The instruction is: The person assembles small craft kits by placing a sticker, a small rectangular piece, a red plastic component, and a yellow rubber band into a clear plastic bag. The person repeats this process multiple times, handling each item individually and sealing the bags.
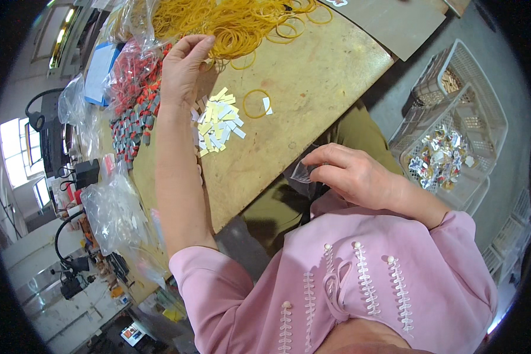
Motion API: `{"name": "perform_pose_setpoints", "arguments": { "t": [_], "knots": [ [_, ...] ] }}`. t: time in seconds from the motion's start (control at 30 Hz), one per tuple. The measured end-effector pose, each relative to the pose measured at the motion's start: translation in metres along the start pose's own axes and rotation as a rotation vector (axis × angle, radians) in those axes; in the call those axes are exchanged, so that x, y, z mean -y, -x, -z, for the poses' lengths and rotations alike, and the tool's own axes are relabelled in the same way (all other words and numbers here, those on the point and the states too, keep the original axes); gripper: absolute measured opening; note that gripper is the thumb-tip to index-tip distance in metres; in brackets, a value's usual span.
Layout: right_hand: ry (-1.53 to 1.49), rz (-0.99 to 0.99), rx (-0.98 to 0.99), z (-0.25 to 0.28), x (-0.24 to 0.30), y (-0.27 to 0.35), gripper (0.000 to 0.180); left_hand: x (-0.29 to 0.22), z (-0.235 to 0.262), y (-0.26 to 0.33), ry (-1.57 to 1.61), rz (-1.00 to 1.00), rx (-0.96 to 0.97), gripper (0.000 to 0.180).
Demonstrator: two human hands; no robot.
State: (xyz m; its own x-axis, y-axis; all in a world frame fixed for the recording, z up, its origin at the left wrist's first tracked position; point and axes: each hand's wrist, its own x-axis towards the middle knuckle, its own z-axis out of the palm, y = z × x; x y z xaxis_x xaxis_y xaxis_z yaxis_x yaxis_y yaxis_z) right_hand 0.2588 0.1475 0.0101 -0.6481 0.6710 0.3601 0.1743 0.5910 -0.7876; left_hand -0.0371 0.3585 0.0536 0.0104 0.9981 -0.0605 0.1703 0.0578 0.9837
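One small clear plastic bag (302,171) sits pinched in the right hand (351,174), its grip closed on the bag just off the near edge of the worktop (312,76), above the person's lap. One left hand (183,65) reaches far across, fingers curled loosely at the edge of the heap of yellow rubber bands (230,20); whether that grip has caught a band I cannot tell. One loose rubber band (257,104) lies alone beside a pile of small white and yellow slips (218,125), too many to count. Two white mesh baskets (454,130) stand stacked on the right.
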Motion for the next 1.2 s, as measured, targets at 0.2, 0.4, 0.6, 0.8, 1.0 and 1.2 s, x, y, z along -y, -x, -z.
{"name": "perform_pose_setpoints", "arguments": {
  "t": [0.2,0.4,0.6,0.8,1.0,1.2],
  "knots": [
    [-0.011,0.000,0.011,-0.003,-0.001,-0.001,0.055,-0.001,0.020,0.004,0.570,0.267,0.288,0.013],
    [-0.003,-0.019,0.039,-0.004,0.001,0.002,0.054,0.001,0.021,0.013,0.520,0.337,0.149,0.024],
    [0.008,-0.023,0.044,-0.006,0.001,0.004,0.052,-0.010,0.013,0.046,0.301,0.247,0.151,0.026],
    [0.004,-0.010,0.055,-0.011,0.000,0.005,0.049,-0.016,0.004,0.112,0.357,0.313,0.267,0.023],
    [0.009,0.011,0.077,-0.019,0.004,0.003,0.041,-0.018,-0.009,0.172,0.395,0.397,0.341,0.023],
    [0.021,0.041,0.080,-0.029,0.009,0.002,0.029,-0.019,-0.006,0.205,0.464,0.463,0.327,0.021]
  ]
}}
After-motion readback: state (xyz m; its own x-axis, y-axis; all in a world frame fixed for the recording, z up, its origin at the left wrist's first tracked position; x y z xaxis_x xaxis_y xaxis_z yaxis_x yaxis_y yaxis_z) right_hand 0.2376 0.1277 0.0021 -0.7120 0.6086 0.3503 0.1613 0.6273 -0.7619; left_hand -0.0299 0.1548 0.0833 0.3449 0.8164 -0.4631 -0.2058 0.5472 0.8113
